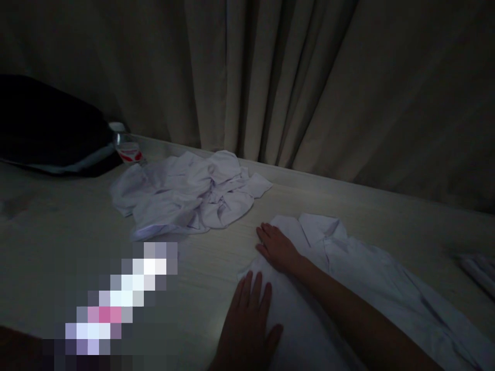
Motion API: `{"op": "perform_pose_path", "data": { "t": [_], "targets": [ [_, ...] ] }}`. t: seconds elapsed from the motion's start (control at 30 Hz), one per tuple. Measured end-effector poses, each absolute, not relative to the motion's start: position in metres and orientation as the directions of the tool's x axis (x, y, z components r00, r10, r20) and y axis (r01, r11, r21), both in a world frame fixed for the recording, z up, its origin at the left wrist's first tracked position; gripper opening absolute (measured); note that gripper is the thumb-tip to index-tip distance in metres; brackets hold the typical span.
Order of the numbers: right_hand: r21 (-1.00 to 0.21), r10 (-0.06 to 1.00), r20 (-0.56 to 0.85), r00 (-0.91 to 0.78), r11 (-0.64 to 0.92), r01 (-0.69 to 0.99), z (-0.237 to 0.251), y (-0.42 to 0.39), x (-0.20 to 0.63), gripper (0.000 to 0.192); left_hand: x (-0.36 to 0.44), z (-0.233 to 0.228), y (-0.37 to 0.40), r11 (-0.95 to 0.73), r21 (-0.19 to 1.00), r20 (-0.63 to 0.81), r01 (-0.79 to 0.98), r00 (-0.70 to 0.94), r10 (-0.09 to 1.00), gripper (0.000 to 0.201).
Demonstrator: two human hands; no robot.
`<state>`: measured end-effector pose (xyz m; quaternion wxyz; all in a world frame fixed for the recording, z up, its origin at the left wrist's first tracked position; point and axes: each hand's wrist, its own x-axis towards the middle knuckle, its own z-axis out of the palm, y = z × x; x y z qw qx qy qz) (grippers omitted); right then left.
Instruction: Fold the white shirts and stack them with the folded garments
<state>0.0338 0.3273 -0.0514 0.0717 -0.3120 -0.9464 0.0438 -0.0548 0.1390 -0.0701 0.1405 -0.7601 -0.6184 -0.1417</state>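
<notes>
A white collared shirt [371, 273] lies spread over the right part of the pale table, its collar toward the curtain. My left hand [251, 309] rests flat on the near left part of the cloth, fingers stretched out and slightly apart. Farther up, near the collar, my right hand [276, 245] presses on the same shirt with its palm down and fingers extended. Neither hand grips anything. My right forearm crosses over the shirt and hides some of it.
A second crumpled white garment [185, 190] lies at the back of the table [201, 288]. Behind its left end stands a clear bottle [127, 147] beside a dark bag-like bundle [50, 123]. Curtains [263, 77] hang along the back. A folded item [477, 270] sits at the right edge; a pixelated patch covers the lower left.
</notes>
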Motion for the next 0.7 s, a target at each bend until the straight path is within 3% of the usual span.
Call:
{"op": "perform_pose_path", "data": {
  "t": [0.2, 0.47, 0.6, 0.7],
  "targets": [
    [-0.196, 0.625, 0.063, -0.778, 0.772, 0.605, -0.054, 0.351, 0.036, 0.064, -0.059, -0.07, 0.134, -0.223, 0.02, 0.324, 0.975, 0.205, 0.924, 0.071],
    [-0.143, 0.731, 0.069, -0.679, 0.681, 0.718, -0.048, 0.386, 0.032, 0.063, -0.059, -0.071, 0.134, -0.229, 0.103, 0.243, 0.968, 0.198, 0.95, 0.074],
    [-0.198, 0.731, 0.213, -0.648, 0.682, 0.704, -0.028, 0.348, 0.051, 0.063, -0.058, -0.072, 0.134, -0.212, 0.145, 0.204, 0.966, 0.181, 0.962, 0.078],
    [-0.278, 0.693, 0.225, -0.685, 0.72, 0.636, -0.022, 0.277, 0.1, 0.059, -0.058, -0.073, 0.135, -0.22, 0.15, 0.2, 0.964, 0.188, 0.962, 0.08]
  ]
}}
